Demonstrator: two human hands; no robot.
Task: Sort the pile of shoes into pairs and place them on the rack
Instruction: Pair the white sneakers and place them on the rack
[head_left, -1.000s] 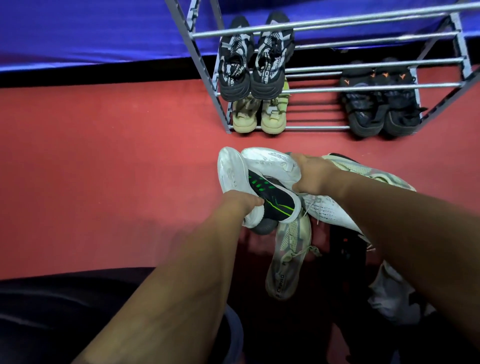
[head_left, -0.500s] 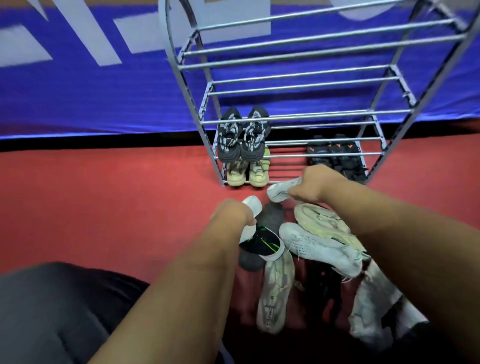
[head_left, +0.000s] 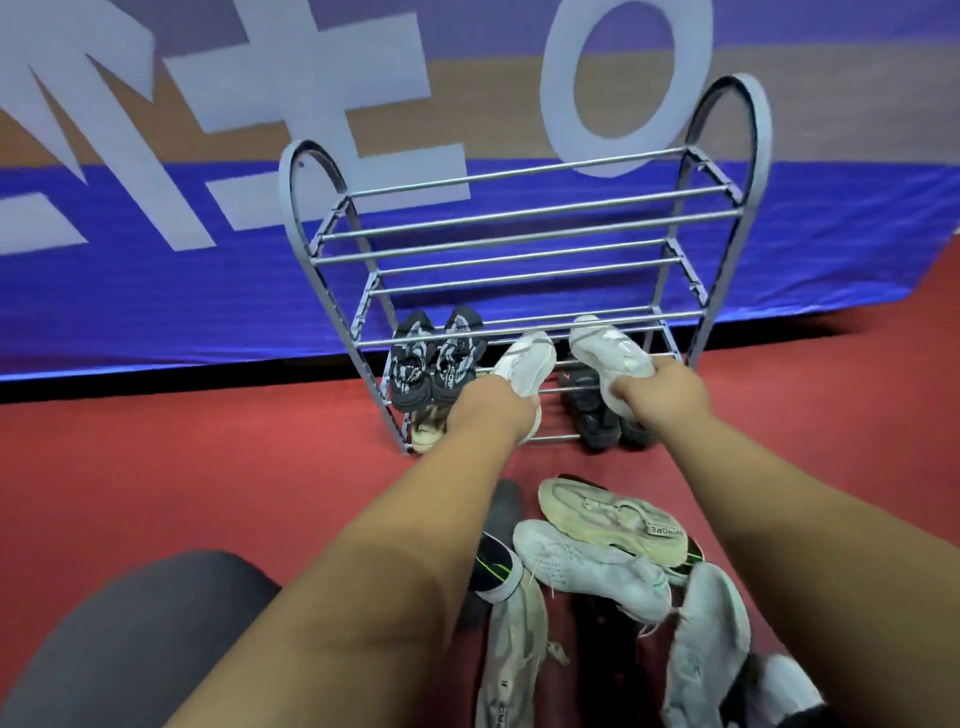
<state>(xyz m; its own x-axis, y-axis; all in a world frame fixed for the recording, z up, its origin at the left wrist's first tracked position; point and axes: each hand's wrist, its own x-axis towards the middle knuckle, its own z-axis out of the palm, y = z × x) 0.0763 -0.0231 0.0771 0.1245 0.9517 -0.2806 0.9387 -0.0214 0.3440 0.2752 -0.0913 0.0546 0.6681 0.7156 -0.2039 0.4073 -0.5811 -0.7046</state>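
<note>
White shoes, one in each grip! My left hand (head_left: 488, 410) was clamped round the heel of the left white shoe (head_left: 524, 366), toe pointing up toward twelve o'clock at the rack (head_left: 519, 249). My right hand (head_left: 660, 392) was closed over the back of the right white shoe (head_left: 608, 348), its toe angled to eleven o'clock, right at the front bars of a lower shelf. Both shoes were just beside each other but apart, in front of the rack's middle and right.

On the rack, at nine o'clock from my left hand, a black patterned pair (head_left: 436, 358) sat side by side, and a pale yellow pair (head_left: 428, 428) peeked out on the tier under it. A dark pair (head_left: 597, 421) sat low down at six o'clock from my right-hand shoe, partly hidden by it.

Down at six o'clock on the red floor (head_left: 208, 467) lay the pile: a cream shoe (head_left: 613, 519) on its side, a white mesh shoe (head_left: 587, 566) touching it below, a black shoe with green lines (head_left: 493, 569), a long pale shoe (head_left: 514, 654) and a light grey shoe (head_left: 706, 639). Behind the rack stood a blue banner (head_left: 156, 291).
</note>
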